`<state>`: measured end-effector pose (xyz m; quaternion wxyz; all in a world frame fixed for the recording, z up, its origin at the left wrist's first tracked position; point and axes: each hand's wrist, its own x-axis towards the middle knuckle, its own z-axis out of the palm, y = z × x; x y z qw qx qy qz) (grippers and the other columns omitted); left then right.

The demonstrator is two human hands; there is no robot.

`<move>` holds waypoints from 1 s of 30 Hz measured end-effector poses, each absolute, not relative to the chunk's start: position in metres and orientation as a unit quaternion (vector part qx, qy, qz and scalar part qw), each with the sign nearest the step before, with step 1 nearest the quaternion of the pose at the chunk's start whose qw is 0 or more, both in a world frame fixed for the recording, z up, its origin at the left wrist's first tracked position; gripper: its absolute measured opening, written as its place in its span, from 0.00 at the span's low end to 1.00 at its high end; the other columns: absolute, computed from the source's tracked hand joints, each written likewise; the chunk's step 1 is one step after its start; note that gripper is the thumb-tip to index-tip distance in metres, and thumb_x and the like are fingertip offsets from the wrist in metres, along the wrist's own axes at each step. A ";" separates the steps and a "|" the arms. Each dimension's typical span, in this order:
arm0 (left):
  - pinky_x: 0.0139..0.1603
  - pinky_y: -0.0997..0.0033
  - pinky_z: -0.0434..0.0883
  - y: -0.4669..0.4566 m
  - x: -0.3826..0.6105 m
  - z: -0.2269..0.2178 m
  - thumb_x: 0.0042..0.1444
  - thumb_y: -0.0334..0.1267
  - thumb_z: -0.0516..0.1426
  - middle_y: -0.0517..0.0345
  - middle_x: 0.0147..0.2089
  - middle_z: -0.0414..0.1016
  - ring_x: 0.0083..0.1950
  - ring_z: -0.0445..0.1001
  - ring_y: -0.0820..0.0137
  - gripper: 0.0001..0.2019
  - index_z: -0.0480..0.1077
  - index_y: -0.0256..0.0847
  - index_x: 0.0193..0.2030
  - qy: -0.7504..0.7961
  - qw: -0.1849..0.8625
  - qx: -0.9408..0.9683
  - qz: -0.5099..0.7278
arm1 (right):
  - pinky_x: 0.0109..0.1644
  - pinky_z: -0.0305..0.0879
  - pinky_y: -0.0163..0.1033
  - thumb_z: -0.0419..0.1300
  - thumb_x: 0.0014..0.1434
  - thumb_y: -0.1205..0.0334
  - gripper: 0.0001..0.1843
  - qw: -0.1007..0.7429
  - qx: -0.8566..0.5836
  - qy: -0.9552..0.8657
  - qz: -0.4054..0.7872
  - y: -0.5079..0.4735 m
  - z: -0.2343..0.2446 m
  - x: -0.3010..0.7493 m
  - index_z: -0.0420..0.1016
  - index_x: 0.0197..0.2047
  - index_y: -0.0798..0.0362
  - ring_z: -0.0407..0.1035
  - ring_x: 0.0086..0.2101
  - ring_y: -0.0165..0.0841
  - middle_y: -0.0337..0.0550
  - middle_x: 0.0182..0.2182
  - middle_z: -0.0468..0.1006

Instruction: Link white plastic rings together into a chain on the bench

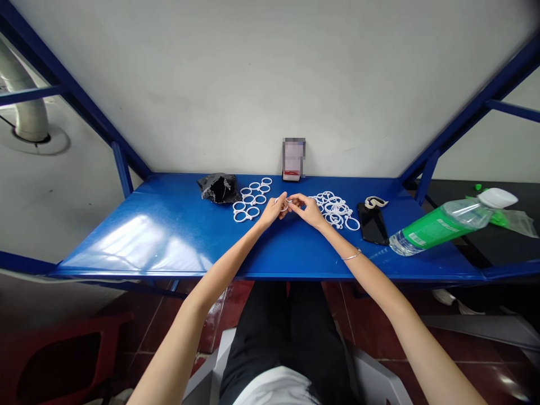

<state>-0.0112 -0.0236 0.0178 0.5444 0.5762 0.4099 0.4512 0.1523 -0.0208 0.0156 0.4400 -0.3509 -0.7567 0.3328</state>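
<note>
A white plastic ring, like a curtain ring, is held between my two hands over the blue table. My left hand is closed around its left side. My right hand pinches at its right edge; whether a smaller part sits between those fingertips is too small to tell. Left of my hands, several white rings lie spread flat in short rows. A heaped pile of similar rings, some with small eyelets, lies just right of my right hand.
A crumpled black plastic bag sits behind the spread rings. One phone leans upright against the wall. Another black phone lies flat at right, with a coiled off-white strip at its top. A green-labelled bottle stands by the right edge.
</note>
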 end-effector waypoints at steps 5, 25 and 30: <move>0.18 0.75 0.59 -0.026 -0.011 0.023 0.59 0.69 0.48 0.60 0.15 0.60 0.17 0.61 0.77 0.34 0.64 0.38 0.19 0.420 0.551 0.568 0.445 | 0.39 0.70 0.42 0.59 0.62 0.46 0.18 0.438 -0.355 -0.777 0.282 -0.022 0.020 0.153 0.79 0.44 0.51 0.74 0.32 0.37 0.45 0.32 0.81; 0.34 0.76 0.67 -0.026 -0.016 0.026 0.55 0.50 0.62 0.58 0.36 0.72 0.37 0.70 0.72 0.26 0.67 0.38 0.56 0.387 0.304 0.714 0.498 | 0.46 0.71 0.46 0.52 0.66 0.42 0.22 0.496 -0.394 -0.756 0.166 -0.018 0.018 0.158 0.79 0.43 0.49 0.76 0.40 0.42 0.49 0.41 0.82; 0.36 0.74 0.67 -0.025 -0.019 0.029 0.56 0.52 0.62 0.53 0.39 0.74 0.39 0.71 0.69 0.26 0.69 0.38 0.56 0.403 0.262 0.720 0.500 | 0.47 0.71 0.47 0.52 0.66 0.40 0.23 0.501 -0.398 -0.750 0.167 -0.020 0.019 0.159 0.79 0.45 0.48 0.76 0.40 0.44 0.50 0.41 0.82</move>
